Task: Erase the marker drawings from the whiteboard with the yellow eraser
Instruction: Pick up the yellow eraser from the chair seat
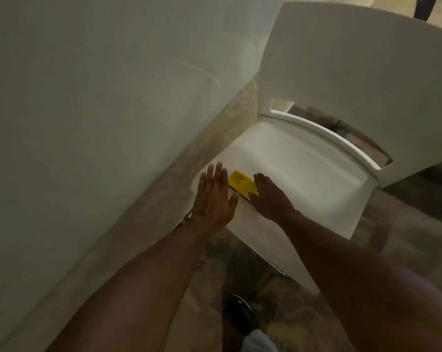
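chair seat [303, 168] is carrying the whiteboard [253, 224], whose near edge is overhanging the floor. right hand [268, 199] is closing on the yellow eraser [241, 185] at the board's far corner; left hand [212, 199] is lying flat, released. no drawings are showing; wiping likely needs strokes kept inside the edges.

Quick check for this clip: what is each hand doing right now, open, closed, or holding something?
Left hand: open, fingers spread flat, holding nothing.
Right hand: fingers on the flat yellow plastic eraser lying on the white whiteboard; a closed grip cannot be told.
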